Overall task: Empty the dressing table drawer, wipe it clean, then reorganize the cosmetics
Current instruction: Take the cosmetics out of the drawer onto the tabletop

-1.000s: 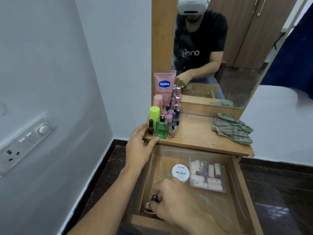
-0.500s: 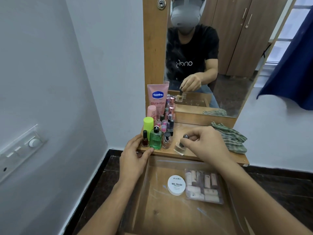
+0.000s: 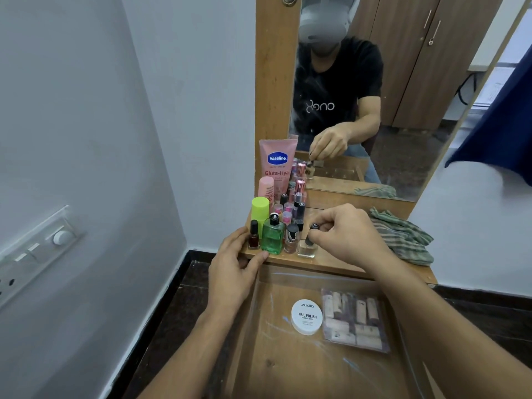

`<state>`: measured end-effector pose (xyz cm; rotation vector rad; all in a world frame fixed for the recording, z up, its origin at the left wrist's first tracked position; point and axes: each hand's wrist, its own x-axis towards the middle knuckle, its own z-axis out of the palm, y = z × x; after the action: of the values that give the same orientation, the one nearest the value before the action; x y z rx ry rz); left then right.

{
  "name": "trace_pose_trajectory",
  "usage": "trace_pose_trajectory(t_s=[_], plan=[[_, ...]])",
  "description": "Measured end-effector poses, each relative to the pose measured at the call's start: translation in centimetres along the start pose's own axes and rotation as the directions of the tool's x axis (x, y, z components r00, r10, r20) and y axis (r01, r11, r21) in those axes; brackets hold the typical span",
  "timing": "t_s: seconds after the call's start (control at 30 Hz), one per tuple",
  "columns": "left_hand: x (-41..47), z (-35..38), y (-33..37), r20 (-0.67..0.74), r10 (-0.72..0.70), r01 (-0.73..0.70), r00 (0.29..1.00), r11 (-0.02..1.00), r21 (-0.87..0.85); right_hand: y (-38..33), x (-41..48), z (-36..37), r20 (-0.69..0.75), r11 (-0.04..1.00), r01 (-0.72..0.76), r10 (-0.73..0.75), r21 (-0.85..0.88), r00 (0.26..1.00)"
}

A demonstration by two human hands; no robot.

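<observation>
The open wooden drawer holds a white round nail polish remover tub and a clear packet of small tubes. On the dressing table top stand several cosmetics: a pink Vaseline tube, a lime-capped bottle, a green bottle and a dark nail polish. My right hand pinches the black cap of a clear nail polish bottle standing on the top. My left hand rests on the table's front left corner, its thumb by the green bottle.
A striped green cloth lies crumpled at the table's right. The mirror rises behind, a white wall with a switch panel stands at the left, and dark floor lies below.
My right hand lifted the clear nail polish bottle out of the drawer and set it upright on the table top beside the other bottles. My left hand stayed on the corner.
</observation>
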<state>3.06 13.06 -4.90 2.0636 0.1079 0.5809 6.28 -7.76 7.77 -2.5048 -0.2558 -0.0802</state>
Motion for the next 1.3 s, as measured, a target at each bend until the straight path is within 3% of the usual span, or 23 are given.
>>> trace_pose_trajectory(t_s=[0.53,0.87,1.03,1.13,1.23,1.3], plan=[[0.0,-0.1,0.0,-0.007,0.013,-0.013,1.0,1.0,0.026,0.2,0.2,0.8,-0.025,0.999,0.045,-0.046,-0.025,0.999],[0.0,-0.2,0.0,-0.006,0.028,-0.028,1.0,0.999,0.028,1.5,-0.3,2.2,0.006,0.999,0.008,-0.008,-0.033,1.0],[0.0,-0.2,-0.1,-0.007,0.031,-0.031,0.999,0.999,0.033,3.5,-4.1,0.7,-0.064,0.993,-0.084,0.089,0.078,0.994],[0.0,-0.1,0.0,-0.01,0.025,-0.025,1.0,0.999,0.038,6.7,-8.2,1.7,-0.036,0.991,-0.116,0.113,-0.07,0.993],[0.2,-0.1,0.0,-0.009,0.019,-0.019,1.0,0.999,0.034,9.6,-11.1,3.8,0.221,0.914,-0.105,0.205,-0.393,0.953],[0.2,-0.1,-0.1,-0.008,0.012,-0.012,1.0,1.0,0.024,10.9,-11.4,4.5,0.32,0.887,-0.041,0.209,-0.461,0.924]])
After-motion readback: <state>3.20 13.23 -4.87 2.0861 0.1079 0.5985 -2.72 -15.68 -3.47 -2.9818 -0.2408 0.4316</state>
